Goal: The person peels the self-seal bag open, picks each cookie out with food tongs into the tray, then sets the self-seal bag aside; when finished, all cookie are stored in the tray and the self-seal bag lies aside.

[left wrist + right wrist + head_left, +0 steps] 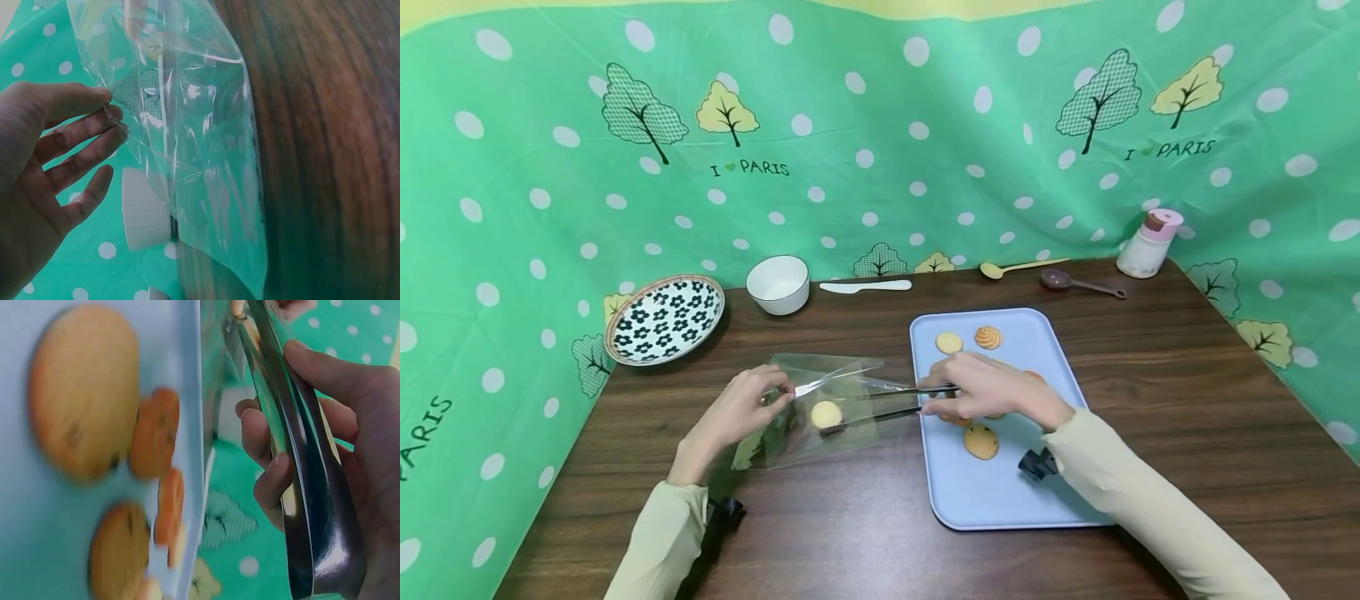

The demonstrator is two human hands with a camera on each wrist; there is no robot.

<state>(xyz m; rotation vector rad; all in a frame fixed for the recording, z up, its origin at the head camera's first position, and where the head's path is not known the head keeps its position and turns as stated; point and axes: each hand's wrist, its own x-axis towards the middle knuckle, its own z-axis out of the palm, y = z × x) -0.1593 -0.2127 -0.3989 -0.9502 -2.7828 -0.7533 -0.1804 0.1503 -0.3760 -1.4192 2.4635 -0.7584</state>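
Note:
My left hand (741, 410) pinches the edge of a clear plastic bag (857, 442) between thumb and fingertips. In the left wrist view the bag (212, 150) hangs from that pinch, its film creased. My right hand (981, 387) grips metal tongs (898, 413), whose far ends reach into the bag. A round pale cookie (827, 415) is at the tips of the tongs, inside the bag. In the right wrist view the fingers wrap round the tongs (312, 487). Below the right hand a blue tray (992, 500) bears several cookies, among them a speckled one (981, 442).
A flower-patterned plate (666, 321) stands at the back left, beside a white bowl (778, 285). Along the back edge lie a white knife (865, 287), a yellow spoon (992, 271) and a brown measuring spoon (1056, 279). A pink-lidded jar (1150, 243) stands at the back right.

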